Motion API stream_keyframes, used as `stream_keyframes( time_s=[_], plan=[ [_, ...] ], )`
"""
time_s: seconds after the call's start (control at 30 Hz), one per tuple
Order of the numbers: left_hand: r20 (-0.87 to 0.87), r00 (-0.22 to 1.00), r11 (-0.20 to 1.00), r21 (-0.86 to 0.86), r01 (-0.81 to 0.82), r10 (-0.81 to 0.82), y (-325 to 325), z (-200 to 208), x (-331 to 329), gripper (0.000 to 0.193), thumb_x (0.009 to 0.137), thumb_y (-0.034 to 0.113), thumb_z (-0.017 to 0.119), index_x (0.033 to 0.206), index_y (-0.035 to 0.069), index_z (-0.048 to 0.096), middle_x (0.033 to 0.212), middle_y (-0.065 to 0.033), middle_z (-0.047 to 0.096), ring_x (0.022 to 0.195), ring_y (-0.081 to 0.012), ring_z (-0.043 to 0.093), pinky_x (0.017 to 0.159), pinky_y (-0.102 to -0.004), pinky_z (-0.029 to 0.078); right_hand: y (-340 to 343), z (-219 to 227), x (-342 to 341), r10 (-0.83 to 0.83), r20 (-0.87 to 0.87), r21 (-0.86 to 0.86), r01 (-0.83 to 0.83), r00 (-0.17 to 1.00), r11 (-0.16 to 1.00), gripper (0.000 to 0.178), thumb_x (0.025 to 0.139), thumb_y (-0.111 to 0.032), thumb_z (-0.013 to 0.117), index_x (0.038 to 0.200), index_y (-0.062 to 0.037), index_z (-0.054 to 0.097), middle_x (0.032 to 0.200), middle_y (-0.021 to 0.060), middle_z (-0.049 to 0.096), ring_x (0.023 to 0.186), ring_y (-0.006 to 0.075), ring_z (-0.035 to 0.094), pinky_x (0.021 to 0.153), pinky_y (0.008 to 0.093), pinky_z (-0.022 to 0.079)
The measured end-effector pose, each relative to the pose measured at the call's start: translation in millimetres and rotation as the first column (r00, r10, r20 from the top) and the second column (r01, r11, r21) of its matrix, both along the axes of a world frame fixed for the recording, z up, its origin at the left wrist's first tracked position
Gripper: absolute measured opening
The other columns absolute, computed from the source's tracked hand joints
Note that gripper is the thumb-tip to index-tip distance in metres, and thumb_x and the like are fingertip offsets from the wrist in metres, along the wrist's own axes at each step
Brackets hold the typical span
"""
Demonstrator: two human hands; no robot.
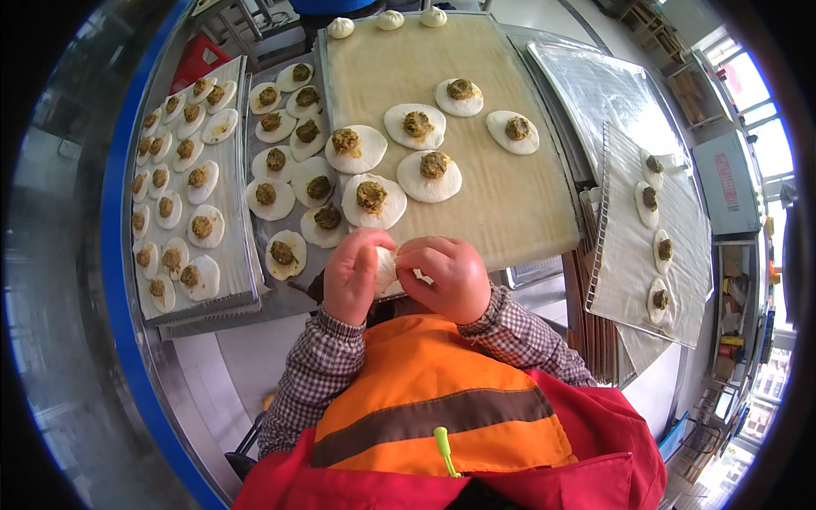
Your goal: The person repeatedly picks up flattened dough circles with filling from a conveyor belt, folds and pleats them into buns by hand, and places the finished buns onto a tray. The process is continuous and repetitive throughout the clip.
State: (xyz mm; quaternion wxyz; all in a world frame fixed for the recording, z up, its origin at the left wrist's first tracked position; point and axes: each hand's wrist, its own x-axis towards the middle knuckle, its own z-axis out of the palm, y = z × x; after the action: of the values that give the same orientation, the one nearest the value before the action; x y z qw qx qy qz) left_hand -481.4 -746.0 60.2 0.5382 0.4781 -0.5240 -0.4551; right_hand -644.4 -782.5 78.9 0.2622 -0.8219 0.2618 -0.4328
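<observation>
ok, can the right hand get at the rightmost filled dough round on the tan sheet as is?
Probably, but not free-handed: the right hand is pinching the white dough piece with the left hand. Only flat tan sheet appears between it and the dough round.

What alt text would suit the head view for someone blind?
A person's left hand and right hand pinch white dough. Dough rounds topped with brown filling lie across several trays; three closed buns sit at one tray's far edge.

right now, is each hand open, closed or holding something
Left hand: closed, holding a piece of dough.
Right hand: closed, pinching the same piece of dough.
</observation>
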Motion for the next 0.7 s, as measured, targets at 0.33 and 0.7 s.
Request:
stream_keyframes(
  time_s=[0.33,0.7],
  plan=[
    [-0.464,0.886,0.888,0.410,0.206,0.009,-8,0,-7,0.065,0.097,0.061,0.025,0.090,0.004,0.056,0.068,-0.0040,0.059,0.048,-0.0111,0.053,0.038,-0.0230,0.041,2,12,-4,0.034,-0.138,0.033,-0.029,0.990,0.999,0.030,0.072,-0.008,0.071,0.099,-0.0043,0.059,0.079,0.0106,0.060,0.068,0.0283,0.062,0.058,0.0358,0.051],
    [-0.869,0.490,0.612,0.353,0.708,-0.065,-33,0,-14,0.070,0.092,0.069,0.027,0.107,0.006,0.052,0.082,-0.0070,0.061,0.068,-0.0164,0.061,0.050,-0.0279,0.050,-21,20,-29,0.182,-0.278,-0.034,-0.199,0.943,0.979,0.028,0.070,-0.004,0.070,0.095,-0.0046,0.060,0.078,0.0104,0.061,0.063,0.0293,0.061,0.056,0.0375,0.050]
  ],
)
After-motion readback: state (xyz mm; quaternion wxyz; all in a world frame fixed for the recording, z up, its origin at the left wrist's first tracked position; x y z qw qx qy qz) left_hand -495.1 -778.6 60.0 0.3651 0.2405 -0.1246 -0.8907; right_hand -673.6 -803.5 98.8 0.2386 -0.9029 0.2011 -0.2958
